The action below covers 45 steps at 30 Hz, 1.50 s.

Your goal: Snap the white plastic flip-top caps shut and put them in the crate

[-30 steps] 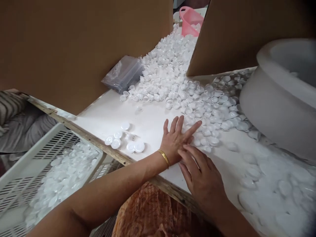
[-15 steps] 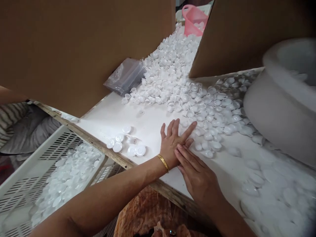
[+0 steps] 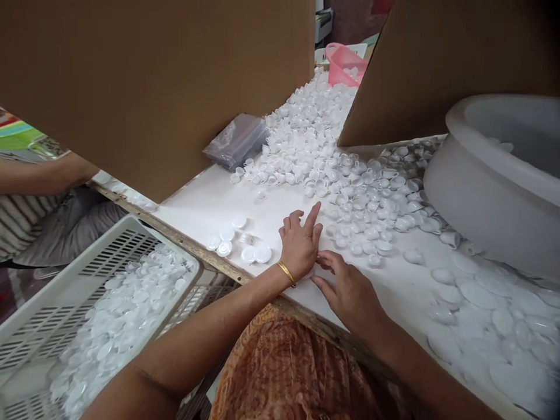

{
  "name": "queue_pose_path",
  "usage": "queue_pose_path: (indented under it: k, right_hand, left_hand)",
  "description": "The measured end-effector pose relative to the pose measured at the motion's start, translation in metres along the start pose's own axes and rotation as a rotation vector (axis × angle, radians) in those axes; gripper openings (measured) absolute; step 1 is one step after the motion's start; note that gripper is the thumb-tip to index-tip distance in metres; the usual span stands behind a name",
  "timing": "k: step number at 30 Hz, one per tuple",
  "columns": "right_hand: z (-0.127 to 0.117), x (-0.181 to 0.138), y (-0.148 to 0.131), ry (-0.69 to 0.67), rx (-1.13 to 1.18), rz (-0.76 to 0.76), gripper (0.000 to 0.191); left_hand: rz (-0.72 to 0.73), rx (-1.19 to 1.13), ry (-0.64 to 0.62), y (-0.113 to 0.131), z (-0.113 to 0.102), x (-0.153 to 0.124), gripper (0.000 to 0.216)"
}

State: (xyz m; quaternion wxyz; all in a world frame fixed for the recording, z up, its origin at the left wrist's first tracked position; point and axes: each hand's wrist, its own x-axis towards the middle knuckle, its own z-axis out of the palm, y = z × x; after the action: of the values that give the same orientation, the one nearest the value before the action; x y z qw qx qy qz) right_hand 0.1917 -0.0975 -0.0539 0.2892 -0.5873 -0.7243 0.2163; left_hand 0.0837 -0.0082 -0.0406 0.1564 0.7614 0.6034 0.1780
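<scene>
My left hand point(image 3: 301, 242), with a gold bangle point(image 3: 286, 273) at the wrist, is over the white tabletop near its front edge. Its index finger points out and the others are bent but apart; I see nothing held. Close against its thumb side is my right hand point(image 3: 347, 286), thumb and fingers parted, fingertips at the edge of the left palm. Beyond both hands spreads a heap of small white toy-like cups point(image 3: 310, 146). Several round white disc-shaped pieces point(image 3: 262, 253) lie left of my left hand. Flat white pieces point(image 3: 490, 326) cover the table at right.
A white slotted basket point(image 3: 39, 309) of small white pieces stands at lower left. Cardboard sheets point(image 3: 175, 76) rise at the back, a clear plastic packet point(image 3: 238, 140) by one. A large pale tub point(image 3: 485, 192) is at right, a pink basket point(image 3: 345, 64) far back. Another person's arm point(image 3: 48, 175) shows at left.
My right hand has slid off the back of my left hand to its thumb side, and its fingers have parted. My left fingers have bent. The view has shifted.
</scene>
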Motion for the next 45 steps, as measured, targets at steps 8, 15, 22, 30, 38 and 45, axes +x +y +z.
queue_pose_path:
  k: [8, 15, 22, 30, 38, 45]
  right_hand:
    - [0.017, 0.031, -0.023, -0.140, -0.045, -0.057, 0.018]
    - [0.019, 0.039, -0.031, -0.145, -0.060, -0.083, 0.019]
    - [0.007, 0.042, -0.034, -0.003, 0.340, 0.043, 0.025]
    - [-0.008, 0.041, -0.034, 0.302, 0.500, 0.010, 0.034]
    - [-0.019, 0.043, -0.026, 0.394, 0.280, -0.066, 0.019]
    - [-0.020, 0.043, -0.020, 0.381, 0.233, -0.056, 0.021]
  left_hand:
    - [0.045, 0.070, 0.020, -0.031, -0.039, 0.012, 0.033]
    - [0.123, 0.439, -0.135, -0.085, -0.105, -0.008, 0.021]
    - [-0.058, -0.136, -0.086, -0.076, -0.097, -0.001, 0.026]
    - [-0.160, -1.019, -0.253, -0.024, -0.075, -0.019, 0.027]
    - [-0.167, -1.211, -0.379, -0.013, -0.062, -0.026, 0.031]
    - [-0.118, -1.127, -0.319, -0.010, -0.054, -0.026, 0.030]
